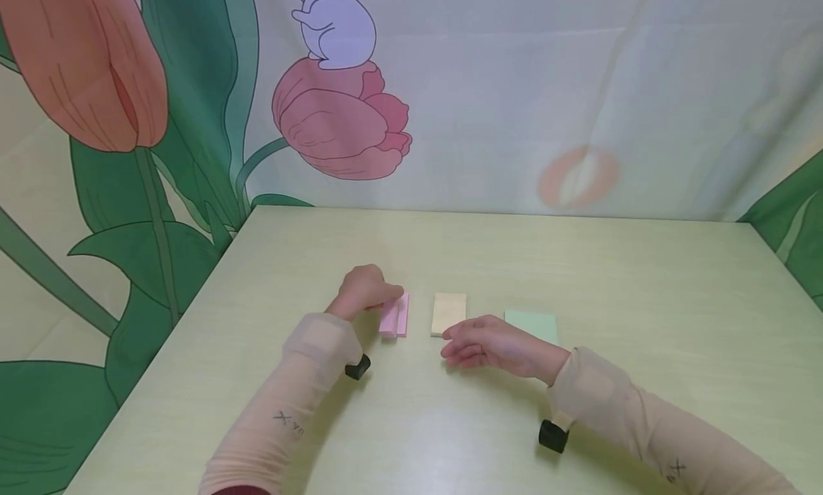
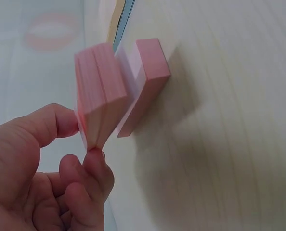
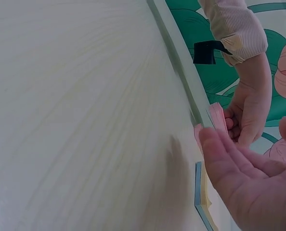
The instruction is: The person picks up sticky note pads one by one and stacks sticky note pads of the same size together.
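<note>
My left hand [image 1: 365,289] pinches a thick pink sticky note pad [image 2: 102,79] between thumb and fingers, holding it tilted above the table. Close beside it, a second pink block [image 2: 155,60] lies on the tabletop; whether the two are joined I cannot tell. To their right lies a pale yellow sticky note pad [image 1: 449,311]. My right hand [image 1: 498,343] hovers at that pad's near corner, its fingers loosely extended and holding nothing. A light green sticky note pad [image 1: 534,325] is partly hidden behind the right hand and wrist.
The pads lie in a row on a pale wood-grain table [image 1: 617,281]. Behind the table's far edge hangs a printed cloth [image 1: 489,109] with tulips and a white animal. Both sleeves carry a small black device [image 1: 554,436] at the wrist.
</note>
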A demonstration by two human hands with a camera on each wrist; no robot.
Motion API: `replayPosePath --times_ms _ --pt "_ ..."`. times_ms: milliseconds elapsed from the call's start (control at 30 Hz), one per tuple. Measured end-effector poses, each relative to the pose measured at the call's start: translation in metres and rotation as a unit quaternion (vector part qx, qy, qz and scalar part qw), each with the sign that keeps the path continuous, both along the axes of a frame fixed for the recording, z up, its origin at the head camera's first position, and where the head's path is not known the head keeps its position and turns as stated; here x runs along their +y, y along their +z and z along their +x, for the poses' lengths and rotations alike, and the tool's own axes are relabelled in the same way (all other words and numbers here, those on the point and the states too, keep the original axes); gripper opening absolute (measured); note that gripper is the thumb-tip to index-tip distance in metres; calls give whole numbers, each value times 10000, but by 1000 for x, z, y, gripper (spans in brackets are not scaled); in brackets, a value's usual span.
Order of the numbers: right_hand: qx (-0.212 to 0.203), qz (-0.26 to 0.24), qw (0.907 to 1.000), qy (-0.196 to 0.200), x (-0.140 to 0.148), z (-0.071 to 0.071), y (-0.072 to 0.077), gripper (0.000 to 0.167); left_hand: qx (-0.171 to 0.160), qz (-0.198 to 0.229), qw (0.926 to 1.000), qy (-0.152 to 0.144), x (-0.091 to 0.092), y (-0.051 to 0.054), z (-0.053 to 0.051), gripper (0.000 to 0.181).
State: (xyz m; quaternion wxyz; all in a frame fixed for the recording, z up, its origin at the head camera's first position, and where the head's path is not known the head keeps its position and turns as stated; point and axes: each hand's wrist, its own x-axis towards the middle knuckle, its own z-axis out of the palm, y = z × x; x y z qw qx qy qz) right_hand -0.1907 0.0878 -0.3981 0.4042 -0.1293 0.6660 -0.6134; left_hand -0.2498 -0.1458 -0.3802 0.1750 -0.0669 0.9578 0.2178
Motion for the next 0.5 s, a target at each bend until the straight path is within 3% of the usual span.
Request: replayPosePath --times_ms 500 --pt "-98 -208 9996 141 -4 -1 -4 42 -3 -360 9994 4 16 -4 -5 36"
